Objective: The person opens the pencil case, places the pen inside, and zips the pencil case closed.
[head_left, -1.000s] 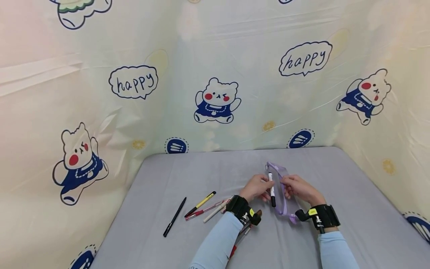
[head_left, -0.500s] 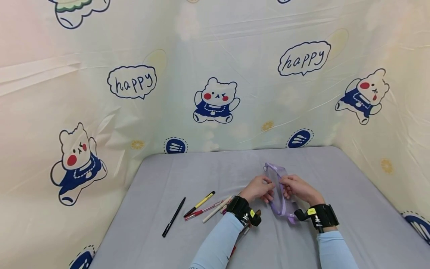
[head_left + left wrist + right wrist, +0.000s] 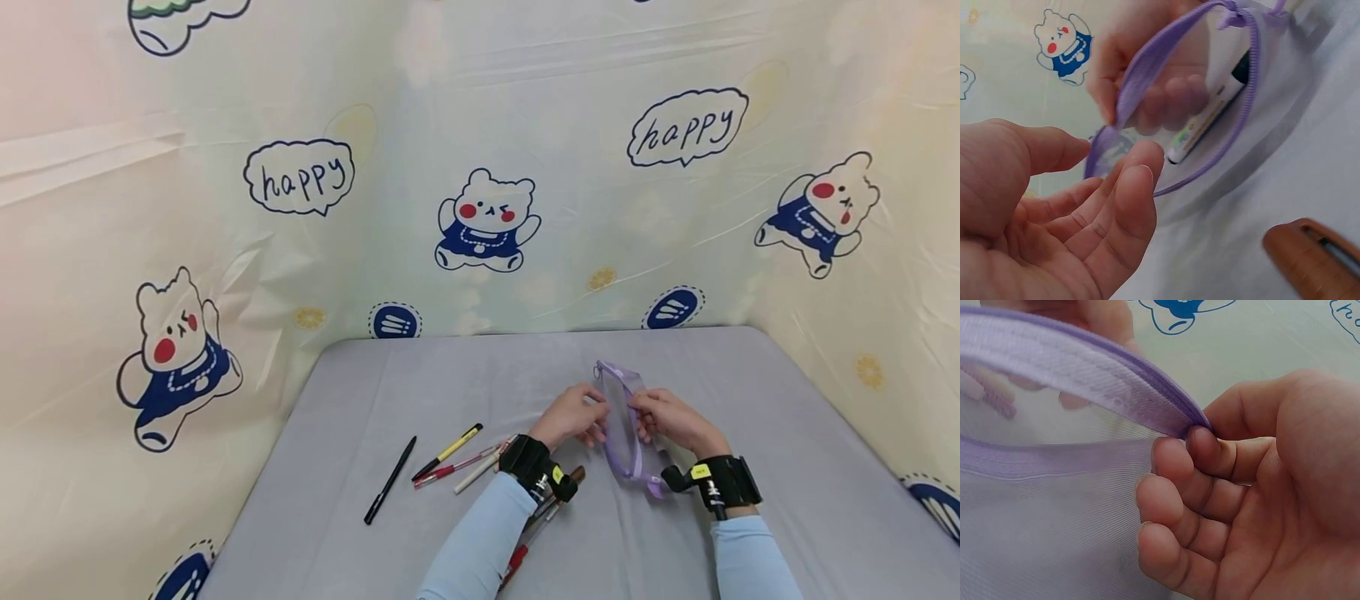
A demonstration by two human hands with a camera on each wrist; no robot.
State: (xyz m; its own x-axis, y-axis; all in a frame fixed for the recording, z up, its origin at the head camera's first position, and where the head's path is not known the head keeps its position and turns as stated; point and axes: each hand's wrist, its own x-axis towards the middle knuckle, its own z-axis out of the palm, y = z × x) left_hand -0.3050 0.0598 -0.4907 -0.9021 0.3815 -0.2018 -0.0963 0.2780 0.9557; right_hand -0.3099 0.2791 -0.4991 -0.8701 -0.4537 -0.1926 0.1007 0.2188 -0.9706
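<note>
A purple mesh zip pouch point(image 3: 636, 465) lies at the right of the table with its mouth spread wide. My right hand point(image 3: 672, 421) pinches the zipper edge between thumb and forefinger, plainly seen in the right wrist view, where the mesh point(image 3: 1054, 519) hangs below. Inside the pouch rests a white marker point(image 3: 1210, 119) with a dark cap, visible in the left wrist view through the opening. My left hand point(image 3: 572, 415) is at the pouch's left side, thumb and fingers apart and holding nothing. Whether its fingertips touch the rim I cannot tell.
Left of the pouch lie a black pen point(image 3: 390, 481), a yellow pen point(image 3: 448, 452), a red pen point(image 3: 442, 473) and a pale pen point(image 3: 476, 477). More pens, one red point(image 3: 516, 560), are partly under my left forearm. A brown-ended item point(image 3: 1310, 256) lies near the left wrist.
One second ago my left hand held the white marker at the pouch's mouth. It has let go, and the marker is now inside. My right hand keeps its pinch.
</note>
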